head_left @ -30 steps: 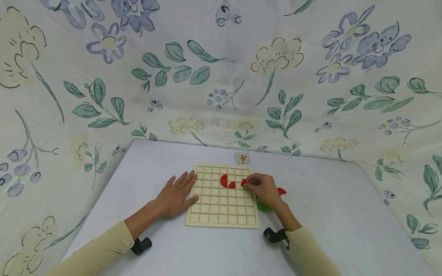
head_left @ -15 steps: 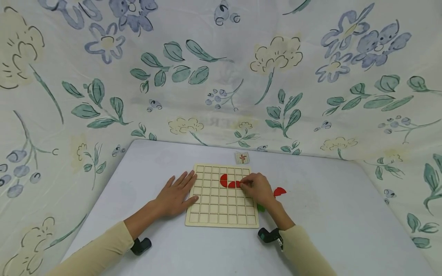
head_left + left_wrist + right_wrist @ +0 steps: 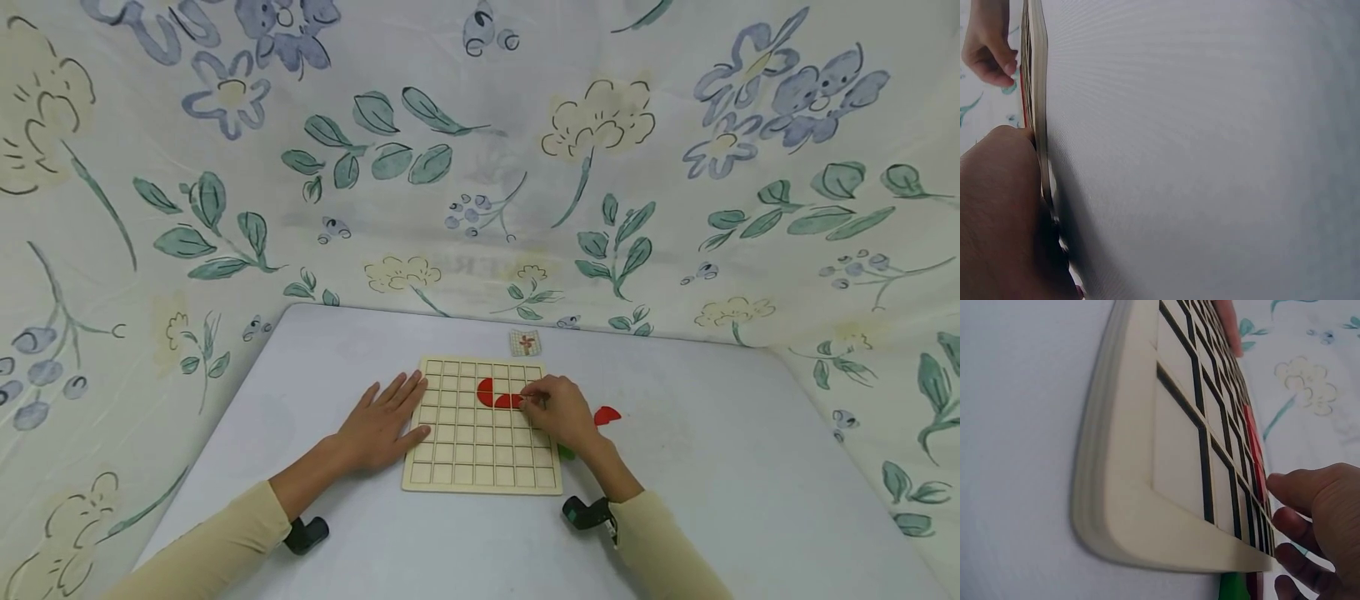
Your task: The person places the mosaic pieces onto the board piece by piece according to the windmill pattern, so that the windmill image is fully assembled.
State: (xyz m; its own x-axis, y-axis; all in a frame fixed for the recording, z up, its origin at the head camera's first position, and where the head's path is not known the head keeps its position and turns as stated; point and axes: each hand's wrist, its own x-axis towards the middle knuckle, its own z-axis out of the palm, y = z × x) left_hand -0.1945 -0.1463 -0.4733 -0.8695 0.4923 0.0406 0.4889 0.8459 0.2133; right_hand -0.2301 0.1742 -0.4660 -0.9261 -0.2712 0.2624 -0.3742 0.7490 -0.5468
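A pale wooden board with a raised square grid lies on the white table in the head view. My left hand lies flat with spread fingers, its fingertips and thumb on the board's left edge. Toward the upper right of the grid, my right hand pinches a red piece low over a cell; its right end is hidden by the fingertips. Immediately left of it are red curved pieces set in the grid. In the right wrist view, the fingertips touch a red strip at the board's far side.
Beyond the board lies a small card with a red pattern on a grid. More red pieces are right of my right hand, and a green piece shows beside the board's right edge. A floral cloth hangs behind the table.
My right hand has brought the red piece leftward and down against the other red pieces on the board. Over the last half second it has barely moved. The left hand has stayed in place.
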